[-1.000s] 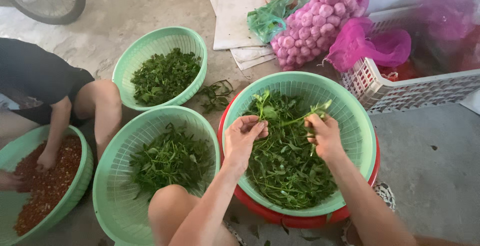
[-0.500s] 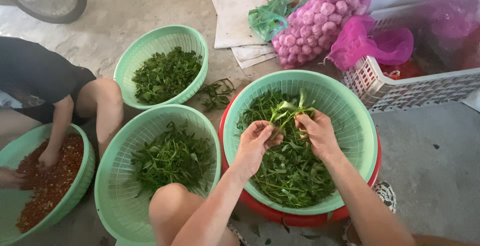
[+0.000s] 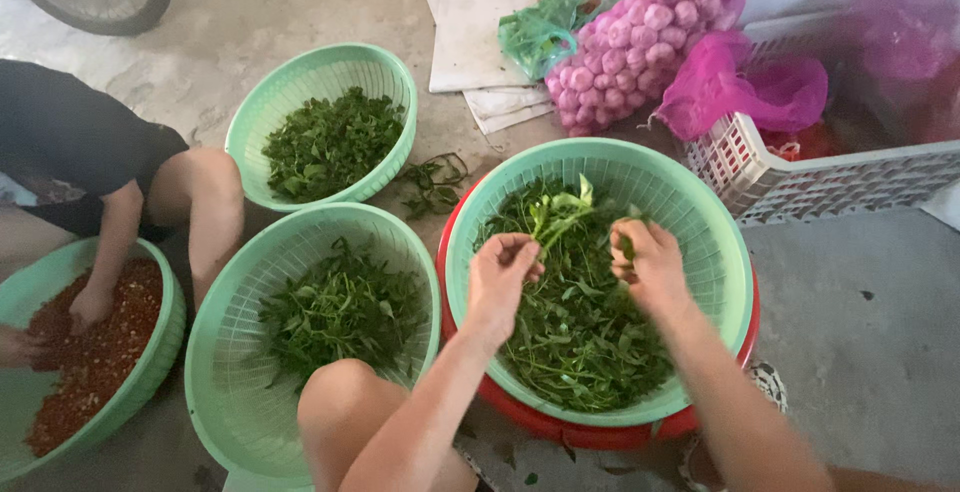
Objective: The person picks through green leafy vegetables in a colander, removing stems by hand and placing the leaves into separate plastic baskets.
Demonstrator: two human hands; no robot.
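The left hand [image 3: 500,272] pinches a leafy green stalk [image 3: 556,214] over the green plastic colander of greens [image 3: 720,252]; the right hand [image 3: 648,264] is closed on leaves beside it. Stripping seems under way; next calls for pulling leaves free. Bare concrete floor [image 3: 860,352] lies below.

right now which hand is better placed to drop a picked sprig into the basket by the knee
Left, probably. The left hand pinches the sprig and sits nearer the near basket; the right hand is farther off.
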